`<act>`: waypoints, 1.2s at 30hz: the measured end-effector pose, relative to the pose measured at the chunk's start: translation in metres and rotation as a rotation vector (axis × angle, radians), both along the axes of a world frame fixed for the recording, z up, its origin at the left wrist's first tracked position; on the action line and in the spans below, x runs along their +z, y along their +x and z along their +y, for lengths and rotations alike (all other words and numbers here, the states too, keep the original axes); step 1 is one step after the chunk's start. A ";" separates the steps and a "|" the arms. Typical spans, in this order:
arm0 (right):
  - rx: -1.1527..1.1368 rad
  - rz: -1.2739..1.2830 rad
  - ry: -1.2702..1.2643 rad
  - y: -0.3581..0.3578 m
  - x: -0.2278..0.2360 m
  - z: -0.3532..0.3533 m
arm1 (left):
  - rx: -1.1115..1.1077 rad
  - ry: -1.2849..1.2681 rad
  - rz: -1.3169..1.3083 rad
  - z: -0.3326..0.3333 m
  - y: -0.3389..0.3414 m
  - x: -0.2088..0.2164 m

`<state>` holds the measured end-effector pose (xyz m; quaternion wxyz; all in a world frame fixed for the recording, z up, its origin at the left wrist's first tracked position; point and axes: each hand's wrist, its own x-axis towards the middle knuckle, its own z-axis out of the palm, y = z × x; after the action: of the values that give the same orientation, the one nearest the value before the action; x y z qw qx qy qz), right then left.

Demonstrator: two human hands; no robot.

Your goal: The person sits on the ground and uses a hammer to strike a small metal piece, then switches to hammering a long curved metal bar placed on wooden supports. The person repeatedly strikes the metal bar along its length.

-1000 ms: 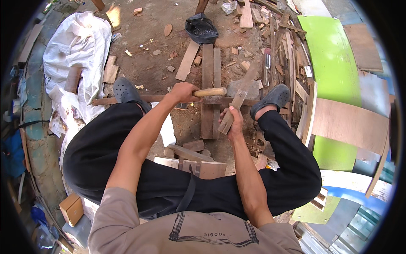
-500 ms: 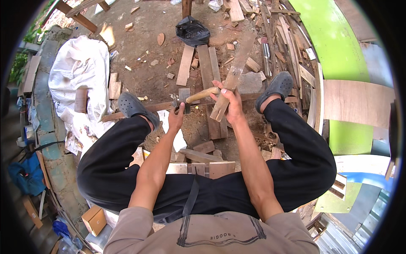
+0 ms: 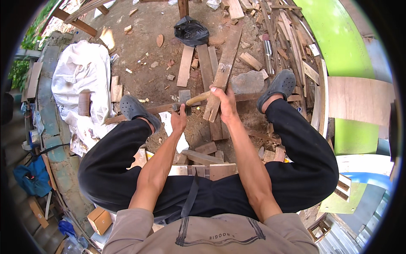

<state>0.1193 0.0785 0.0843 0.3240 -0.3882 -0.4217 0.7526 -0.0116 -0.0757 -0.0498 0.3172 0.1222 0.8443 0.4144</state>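
Hammer head low at the left, plank held on end at the right

The left hand (image 3: 179,115) is wrapped around the metal head end of a hammer (image 3: 190,101), whose pale wooden handle runs up and to the right until it meets the lower part of the plank (image 3: 223,72). The right hand (image 3: 224,101) has its fingers closed around that weathered plank, near its lower end. The plank's long axis runs away from the person, tilted slightly right, its far end reaching toward a black bag (image 3: 191,30) on the dirt. The two hands sit close together between the grey clogs (image 3: 277,86), the right hand being the one on the plank and the left just beside it. Flat boards (image 3: 206,67) lie on the ground under the plank, roughly parallel to it.
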 end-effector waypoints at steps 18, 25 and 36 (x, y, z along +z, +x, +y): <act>-0.014 0.033 -0.129 0.004 0.002 0.007 | -0.243 0.074 -0.266 -0.021 -0.024 -0.002; 0.015 -0.043 -0.100 0.011 -0.002 0.022 | -0.203 -0.029 -0.036 -0.015 -0.014 -0.015; -0.111 -0.108 -0.121 0.005 -0.008 0.013 | -0.228 -0.103 0.089 -0.007 -0.001 0.001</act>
<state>0.1244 0.0914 0.0762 0.3180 -0.4698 -0.3703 0.7355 -0.0129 -0.0824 -0.0491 0.3302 0.2190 0.8583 0.3259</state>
